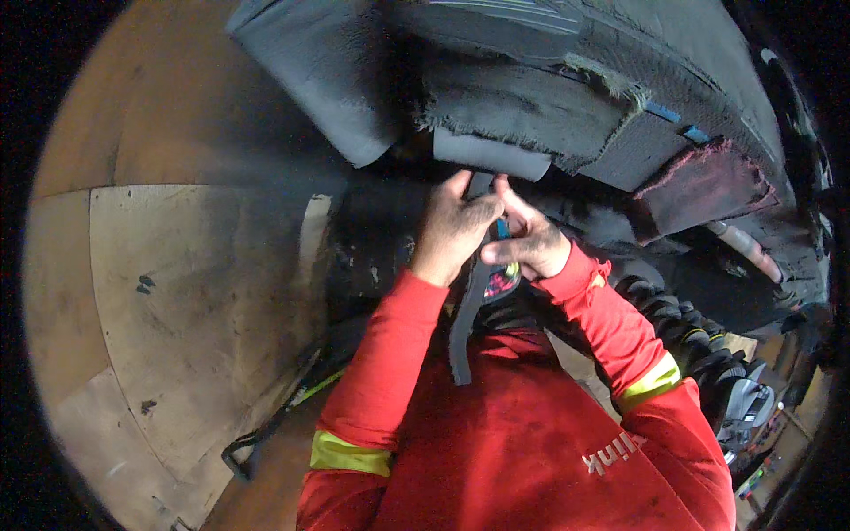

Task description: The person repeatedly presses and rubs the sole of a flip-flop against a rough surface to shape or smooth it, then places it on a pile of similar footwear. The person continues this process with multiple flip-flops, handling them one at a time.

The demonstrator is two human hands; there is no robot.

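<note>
Looking down from a head camera, two hands meet just above the centre of the frame, both reaching from red sleeves with yellow reflective bands. The left hand (453, 228) and the right hand (529, 237) pinch a narrow dark grey strip (467, 310) between their fingers, close together, and the strip hangs down from them over the red jacket (522, 434). A small colourful object (501, 282) sits just under the right hand; what it is cannot be told. Across the top of the frame lies a large mass of dark grey felt-like panels (531, 97) with frayed edges, its lower edge just beyond the fingertips. One dark red patch (708, 186) shows at upper right. A brown wooden floor (177, 265) fills the left side.
</note>
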